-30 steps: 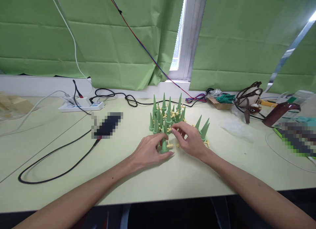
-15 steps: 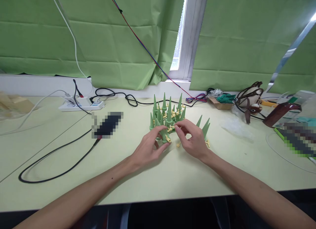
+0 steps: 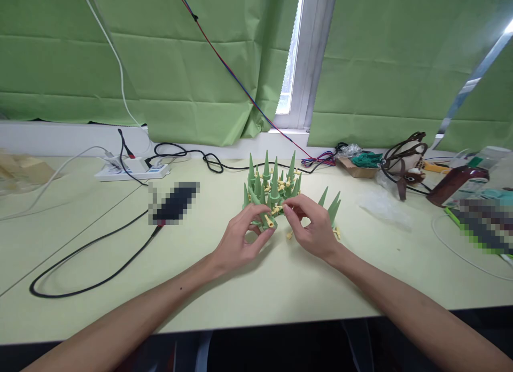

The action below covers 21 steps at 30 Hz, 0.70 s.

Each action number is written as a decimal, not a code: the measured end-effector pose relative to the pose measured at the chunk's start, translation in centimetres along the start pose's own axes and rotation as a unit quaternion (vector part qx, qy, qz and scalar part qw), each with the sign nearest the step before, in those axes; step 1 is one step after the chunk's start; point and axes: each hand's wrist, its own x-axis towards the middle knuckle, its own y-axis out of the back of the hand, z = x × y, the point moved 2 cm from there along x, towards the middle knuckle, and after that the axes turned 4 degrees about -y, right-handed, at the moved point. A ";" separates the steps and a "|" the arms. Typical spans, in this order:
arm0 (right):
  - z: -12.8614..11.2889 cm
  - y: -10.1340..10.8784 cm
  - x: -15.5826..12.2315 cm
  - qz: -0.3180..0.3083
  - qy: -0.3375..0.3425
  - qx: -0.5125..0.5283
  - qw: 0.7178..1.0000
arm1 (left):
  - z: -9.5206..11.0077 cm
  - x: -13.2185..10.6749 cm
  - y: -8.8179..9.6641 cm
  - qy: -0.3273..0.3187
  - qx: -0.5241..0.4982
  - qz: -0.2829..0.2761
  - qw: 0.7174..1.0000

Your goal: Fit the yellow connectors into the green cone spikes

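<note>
No legible text, label, brand or number. green cones (image 3: 274,186) unmarked; power strip (image 3: 132,172) print too small; two table patches (image 3: 175,202) pixelated.

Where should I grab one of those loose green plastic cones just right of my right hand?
Pinch a loose green plastic cone low near its wide base, coming from the right: the tip tapers and would likely slip, and the right hand covers its left side.

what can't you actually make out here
Head view:
Black device on the table: pixelated, type unreadable.
Item at the right edge: pixelated and cut off.
Lower part of the green cone: covered by left hand fingers.
Right hand: whatever its fingertips pinch is too small to tell.
</note>
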 end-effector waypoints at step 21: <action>-0.6 0.1 -0.1 -0.003 0.035 0.023 0.999 | 0.4 0.2 0.6 -0.004 0.077 0.082 0.994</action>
